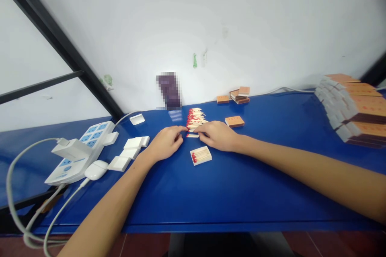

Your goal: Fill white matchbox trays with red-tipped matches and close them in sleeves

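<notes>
Watching hands (167, 141) (218, 135) touching red-tipped wooden matches (195, 118), pinch unclear, I'm seeing more in a white tray (205, 161) nearer the bench's front edge (211, 225).

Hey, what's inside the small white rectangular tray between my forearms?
The small white rectangular tray holds several red-tipped pale wooden matches lying side by side. Whatever lies beneath them is covered.

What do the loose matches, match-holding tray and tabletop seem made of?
Loose matches: probably wood, matte, with pale sticks. Match-holding tray: likely matte white card, thin-walled. Tabletop: glossy blue, reflecting light; painted metal or laminate, unclear.
</notes>
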